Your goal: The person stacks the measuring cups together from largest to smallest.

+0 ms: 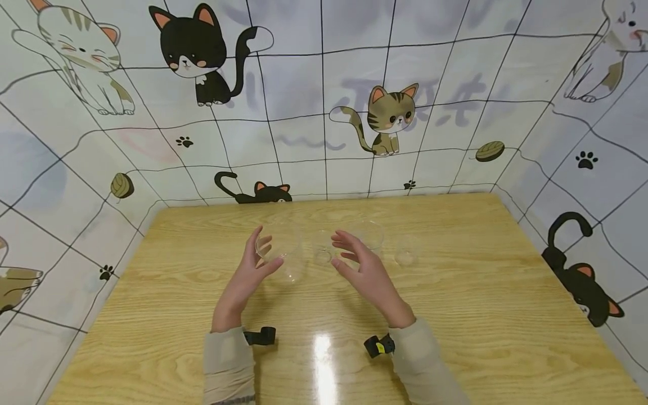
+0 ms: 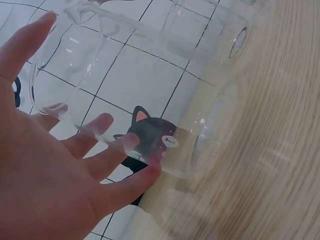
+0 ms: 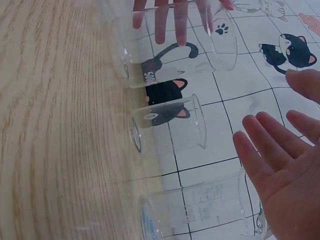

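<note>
My left hand [image 1: 246, 269] is at the left side of a large clear glass beaker [image 1: 289, 253], fingers spread and gently bent. In the left wrist view its fingers [image 2: 131, 187] lie along the glass and the thumb is up near the rim. The beaker stands upright on the table. My right hand [image 1: 368, 275] hovers with nothing in it, palm turned inward. Beside it in the right wrist view are a small beaker [image 3: 170, 129] with a pouring lip and a bigger beaker [image 3: 200, 207] with printed graduations.
All the glassware stands on a wood-grain table [image 1: 486, 292]. Another clear round glass vessel [image 1: 406, 257] is to the right of my right hand. Walls [image 1: 293, 129] with cat drawings and grid lines enclose the table's back and sides.
</note>
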`<state>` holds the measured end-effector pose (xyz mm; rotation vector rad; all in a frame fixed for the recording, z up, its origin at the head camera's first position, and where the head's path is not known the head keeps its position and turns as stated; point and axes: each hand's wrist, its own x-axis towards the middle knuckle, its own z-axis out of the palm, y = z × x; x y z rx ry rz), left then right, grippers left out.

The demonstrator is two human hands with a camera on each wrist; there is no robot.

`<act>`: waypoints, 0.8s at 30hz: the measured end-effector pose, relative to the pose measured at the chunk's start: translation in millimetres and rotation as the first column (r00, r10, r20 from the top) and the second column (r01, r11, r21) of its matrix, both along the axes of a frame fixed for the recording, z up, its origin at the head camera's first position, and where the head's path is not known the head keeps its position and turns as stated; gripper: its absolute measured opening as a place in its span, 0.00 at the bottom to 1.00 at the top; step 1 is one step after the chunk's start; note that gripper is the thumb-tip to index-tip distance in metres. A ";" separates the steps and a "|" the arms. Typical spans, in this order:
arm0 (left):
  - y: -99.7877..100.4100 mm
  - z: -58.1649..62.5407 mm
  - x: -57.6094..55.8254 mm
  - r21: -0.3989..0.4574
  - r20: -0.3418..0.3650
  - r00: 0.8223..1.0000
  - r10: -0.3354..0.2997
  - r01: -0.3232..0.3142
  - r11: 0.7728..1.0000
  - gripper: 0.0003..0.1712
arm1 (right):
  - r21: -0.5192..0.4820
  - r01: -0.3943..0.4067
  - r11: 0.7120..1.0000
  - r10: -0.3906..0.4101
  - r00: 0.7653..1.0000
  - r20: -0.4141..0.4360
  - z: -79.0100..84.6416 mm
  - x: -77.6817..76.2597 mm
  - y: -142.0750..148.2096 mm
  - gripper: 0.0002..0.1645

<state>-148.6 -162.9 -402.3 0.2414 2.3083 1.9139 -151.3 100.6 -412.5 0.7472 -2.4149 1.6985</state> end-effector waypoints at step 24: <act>-2.9 6.3 5.1 0.001 -0.008 0.970 -0.245 0.245 0.970 0.46 | 0.070 -0.080 0.994 0.078 0.997 0.029 -4.5 0.1 -6.1 0.40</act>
